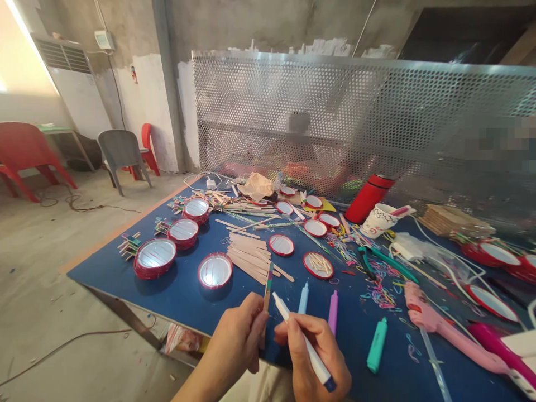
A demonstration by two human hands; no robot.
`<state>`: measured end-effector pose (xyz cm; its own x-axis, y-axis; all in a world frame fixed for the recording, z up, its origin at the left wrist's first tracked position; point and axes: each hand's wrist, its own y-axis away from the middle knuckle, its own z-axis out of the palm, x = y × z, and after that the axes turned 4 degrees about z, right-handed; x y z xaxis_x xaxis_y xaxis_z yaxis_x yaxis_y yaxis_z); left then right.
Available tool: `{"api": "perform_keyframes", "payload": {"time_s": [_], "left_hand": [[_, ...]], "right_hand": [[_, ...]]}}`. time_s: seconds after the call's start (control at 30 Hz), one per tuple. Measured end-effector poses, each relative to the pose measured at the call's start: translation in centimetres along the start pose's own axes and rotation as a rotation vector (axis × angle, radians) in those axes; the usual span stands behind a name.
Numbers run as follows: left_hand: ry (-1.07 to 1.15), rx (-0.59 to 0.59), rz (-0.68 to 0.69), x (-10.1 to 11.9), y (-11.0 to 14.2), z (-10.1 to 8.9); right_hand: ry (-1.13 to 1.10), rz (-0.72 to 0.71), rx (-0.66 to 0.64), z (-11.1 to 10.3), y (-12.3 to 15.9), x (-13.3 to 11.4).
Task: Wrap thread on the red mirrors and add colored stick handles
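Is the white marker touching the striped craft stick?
Apart: the head view shows blue table between the tip of the white marker and the craft stick.

Bright daylight enters by window point(19, 56) at top left, approx. overexposed there; strong glare on perforated metal screen point(360, 123); wide-angle bending at picture edges, esp. corners.

The left hand point(237, 340) pinches an upright craft stick point(267, 287) with coloured bands; the right hand point(301, 363) grips a white marker point(316, 363), its tip seemingly just beside the stick.
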<state>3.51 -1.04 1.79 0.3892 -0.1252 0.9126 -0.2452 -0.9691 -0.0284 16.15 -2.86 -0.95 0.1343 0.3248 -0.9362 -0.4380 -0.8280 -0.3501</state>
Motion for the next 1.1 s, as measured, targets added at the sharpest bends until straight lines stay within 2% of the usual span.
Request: {"api": "perform_keyframes", "payload": {"time_s": [0.13,0.4,0.77,1.1], "left_hand": [[0.002,0.000,-0.002,0.17,0.00,0.03],[0.012,0.006,-0.017,0.16,-0.10,0.02],[0.015,0.017,-0.015,-0.08,0.09,0.15],[0.021,0.013,-0.001,-0.15,0.05,0.11]], "right_hand": [[-0.009,-0.049,-0.024,-0.02,-0.03,-0.03],[0.008,-0.051,-0.046,-0.22,0.13,0.42],[0.002,0.005,0.000,-0.09,0.14,0.06],[-0.017,-0.027,-0.005,-0.13,0.13,0.18]]}}
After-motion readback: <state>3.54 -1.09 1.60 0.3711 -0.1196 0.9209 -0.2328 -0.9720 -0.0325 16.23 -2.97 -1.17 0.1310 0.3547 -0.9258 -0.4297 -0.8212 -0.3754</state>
